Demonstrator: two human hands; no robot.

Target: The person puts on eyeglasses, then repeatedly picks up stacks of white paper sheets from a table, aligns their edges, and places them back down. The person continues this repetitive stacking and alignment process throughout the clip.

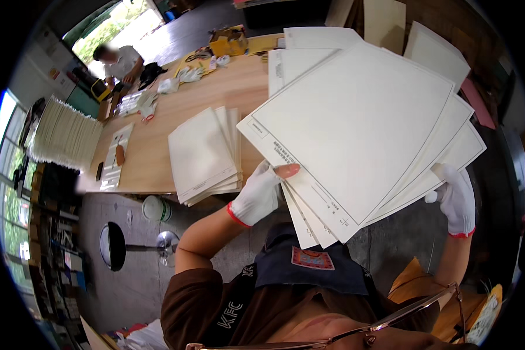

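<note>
Several large white sheets with thin printed borders (361, 122) are fanned out in front of me, held up between both hands. My left hand (259, 192), in a white glove with a red cuff and a bare thumb, grips their lower left edge, thumb on top. My right hand (454, 197), gloved the same way, is closed round the right corners of the lower sheets; its fingertips are partly hidden beneath them. On the wooden table (151, 140), left of the held sheets, lies a stack of similar white sheets (201, 154), slightly spread at its right side.
More white sheets (318, 38) lie behind the held ones. A tall paper stack (64, 134) stands at the left. Bags, a yellow box (227, 42) and an orange-handled tool (120, 154) are on the table. A person (119, 61) sits at its far end. A stool (112, 246) and bucket (156, 208) stand on the floor.
</note>
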